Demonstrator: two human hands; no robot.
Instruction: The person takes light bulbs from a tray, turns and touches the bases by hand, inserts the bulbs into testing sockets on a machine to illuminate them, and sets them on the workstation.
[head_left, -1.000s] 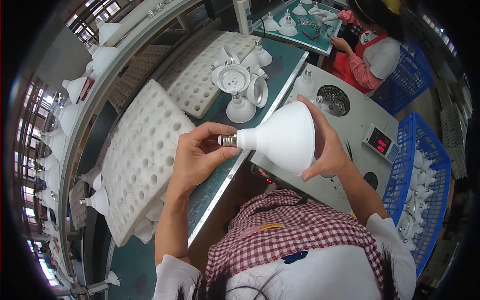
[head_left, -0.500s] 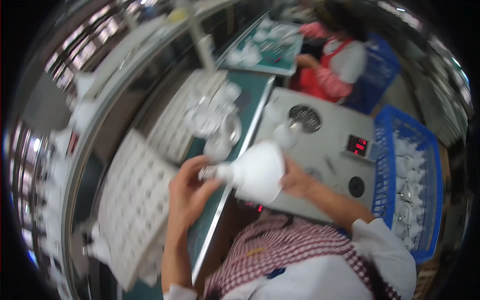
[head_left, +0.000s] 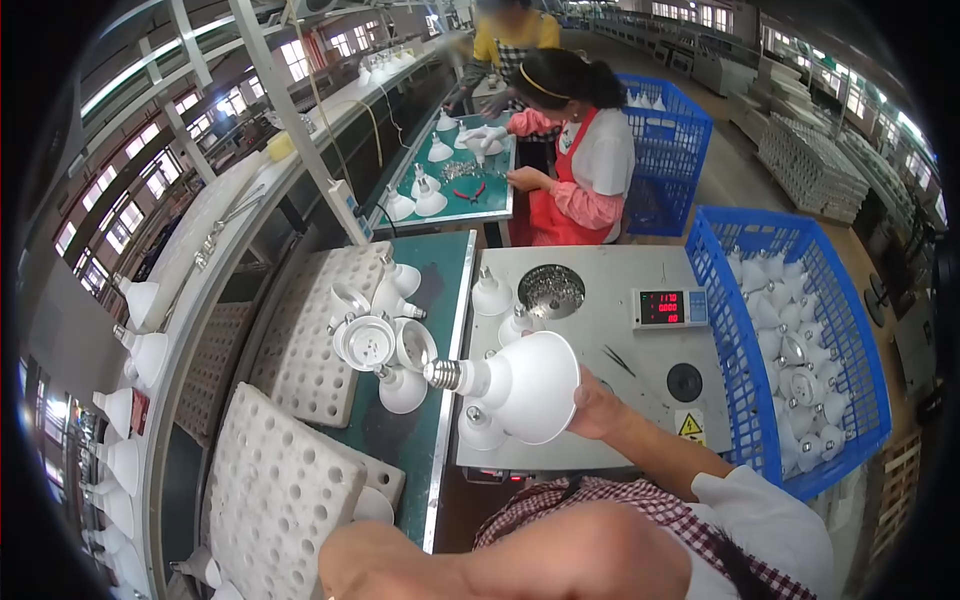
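My right hand (head_left: 598, 405) grips the wide rim of a white cone-shaped lamp housing (head_left: 530, 388). The housing lies tilted on its side in the air, its silver screw cap (head_left: 442, 374) pointing left. My left arm is bent across the bottom of the view, close to the camera. My left hand (head_left: 625, 545) appears to be its blurred right end; the fingers are hidden. Below the held piece, another lamp housing (head_left: 481, 428) stands on the grey machine top (head_left: 560, 455). Two more stand by the round bowl (head_left: 551, 291) of small metal parts.
Lamp housings and a round dish-like part (head_left: 368, 342) crowd the green bench (head_left: 428, 440) beside white holed foam trays (head_left: 285, 470). A red-digit display (head_left: 668, 308), tweezers (head_left: 619, 361) and a blue crate (head_left: 745, 400) of housings are right. Two people work at the far table (head_left: 470, 207).
My left hand has left the screw cap and come back near the camera. The right hand still holds the housing, slightly lower and to the right. The view has tilted up.
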